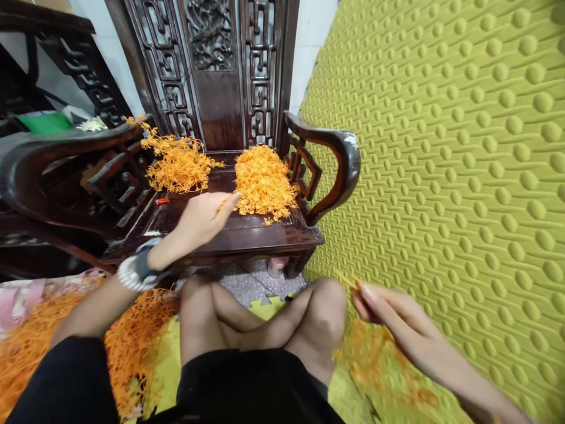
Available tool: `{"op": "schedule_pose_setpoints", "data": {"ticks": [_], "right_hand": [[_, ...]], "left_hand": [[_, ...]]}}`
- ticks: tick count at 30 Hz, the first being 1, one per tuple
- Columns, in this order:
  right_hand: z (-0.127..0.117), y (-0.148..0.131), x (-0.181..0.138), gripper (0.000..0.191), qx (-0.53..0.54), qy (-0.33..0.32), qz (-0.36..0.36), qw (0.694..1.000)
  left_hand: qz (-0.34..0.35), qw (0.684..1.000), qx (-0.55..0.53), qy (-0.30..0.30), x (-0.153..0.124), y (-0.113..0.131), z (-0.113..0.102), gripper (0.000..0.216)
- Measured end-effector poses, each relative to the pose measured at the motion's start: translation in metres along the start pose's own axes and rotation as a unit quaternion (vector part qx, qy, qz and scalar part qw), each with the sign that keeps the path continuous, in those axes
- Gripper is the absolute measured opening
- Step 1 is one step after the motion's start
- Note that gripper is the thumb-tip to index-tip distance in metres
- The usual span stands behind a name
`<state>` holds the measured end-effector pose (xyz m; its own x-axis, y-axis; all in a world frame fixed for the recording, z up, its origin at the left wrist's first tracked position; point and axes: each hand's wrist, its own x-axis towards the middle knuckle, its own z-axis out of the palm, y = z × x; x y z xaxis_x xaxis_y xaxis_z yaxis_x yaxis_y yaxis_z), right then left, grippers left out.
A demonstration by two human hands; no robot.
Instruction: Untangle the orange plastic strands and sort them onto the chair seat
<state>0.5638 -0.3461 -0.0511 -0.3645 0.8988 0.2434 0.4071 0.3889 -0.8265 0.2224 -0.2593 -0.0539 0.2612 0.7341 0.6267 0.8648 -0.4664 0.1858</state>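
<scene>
My left hand [200,218] is closed over the dark wooden chair seat [216,235], its fingers pinched together with a bit of orange strand [222,205] showing between them. Its fingertips are beside a dense pile of small curly orange pieces [265,179]. Behind that hand lies a looser, tangled orange pile [179,165]. Off to the right, past the knee, my right hand [392,312] pinches a thin orange strand [353,282] at its fingertips. Blurred orange strands [388,365] are beneath this hand; whether they hang from it or lie below, I cannot tell.
The chair has a carved back [218,106] and a curved right armrest [344,159]. A small red item [162,201] lies on the seat. A large orange heap [136,330] is at lower left. Yellow-green bumpy matting [441,147] covers the right side. A green object [46,122] is at left.
</scene>
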Motion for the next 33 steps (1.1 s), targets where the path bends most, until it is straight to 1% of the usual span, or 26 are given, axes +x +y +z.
{"op": "schedule_pose_setpoints", "data": {"ticks": [1,3,4,6,8,9,10,11,12,14,17,20,22,24,26,28,30,31,32,33], "right_hand": [[0.004,0.003,0.007,0.043,0.015,0.012,0.014,1.000],[0.011,0.007,0.020,0.038,0.021,0.005,0.013,1.000],[0.013,0.008,0.026,0.034,0.010,-0.007,0.001,1.000],[0.011,0.008,0.036,0.029,-0.032,-0.029,-0.034,0.998],[0.006,0.007,0.043,0.028,-0.071,-0.023,-0.064,0.995],[0.003,0.006,0.046,0.029,-0.081,-0.018,-0.069,0.994],[0.000,0.004,0.049,0.030,-0.085,-0.012,-0.068,0.994],[-0.002,0.004,0.052,0.032,-0.081,-0.007,-0.062,0.995],[-0.005,0.003,0.056,0.033,-0.071,-0.004,-0.053,0.996],[-0.007,0.003,0.064,0.036,-0.037,-0.010,-0.033,0.999],[-0.008,0.004,0.075,0.038,0.019,-0.028,-0.005,0.999],[-0.005,0.003,0.083,0.038,0.044,-0.033,0.000,0.998],[-0.003,0.002,0.085,0.035,0.052,-0.022,-0.005,0.998],[0.000,-0.001,0.088,0.034,0.066,-0.010,-0.007,0.998],[0.002,-0.003,0.093,0.033,0.080,0.001,-0.010,0.997],[0.004,-0.007,0.099,0.033,0.093,0.012,-0.016,0.995],[0.005,-0.011,0.106,0.033,0.102,0.026,-0.024,0.994],[0.007,-0.014,0.110,0.033,0.106,0.034,-0.029,0.993],[0.008,-0.017,0.113,0.033,0.110,0.044,-0.036,0.992],[0.010,-0.020,0.116,0.033,0.115,0.054,-0.046,0.991]], "left_hand": [[-0.003,1.000,0.011,-0.020,0.018,0.001,0.019,0.043],[-0.015,0.997,0.040,-0.059,0.053,0.006,0.059,0.035],[-0.033,0.995,0.047,-0.080,0.070,0.007,0.078,0.034],[-0.077,0.990,0.039,-0.111,0.100,0.006,0.109,0.040],[-0.116,0.986,0.028,-0.120,0.123,0.000,0.131,0.058],[-0.129,0.984,0.029,-0.117,0.131,-0.003,0.139,0.069],[-0.139,0.983,0.033,-0.114,0.137,-0.008,0.146,0.075],[-0.146,0.982,0.039,-0.111,0.142,-0.012,0.151,0.074],[-0.152,0.981,0.046,-0.107,0.145,-0.016,0.155,0.067],[-0.159,0.980,0.064,-0.095,0.147,-0.025,0.162,0.054],[-0.152,0.981,0.092,-0.081,0.146,-0.038,0.167,0.040],[-0.157,0.980,0.078,-0.090,0.144,-0.050,0.168,0.030],[-0.183,0.978,0.052,-0.086,0.143,-0.056,0.169,0.031],[-0.214,0.974,0.014,-0.068,0.144,-0.061,0.169,0.039],[-0.233,0.972,-0.035,-0.018,0.146,-0.064,0.169,0.044],[-0.227,0.970,-0.070,0.050,0.148,-0.064,0.165,0.043],[-0.194,0.966,-0.118,0.127,0.146,-0.058,0.156,0.042],[-0.176,0.959,-0.157,0.156,0.142,-0.053,0.149,0.044],[-0.160,0.950,-0.207,0.173,0.136,-0.045,0.141,0.048],[-0.145,0.937,-0.264,0.178,0.127,-0.035,0.131,0.050]]}}
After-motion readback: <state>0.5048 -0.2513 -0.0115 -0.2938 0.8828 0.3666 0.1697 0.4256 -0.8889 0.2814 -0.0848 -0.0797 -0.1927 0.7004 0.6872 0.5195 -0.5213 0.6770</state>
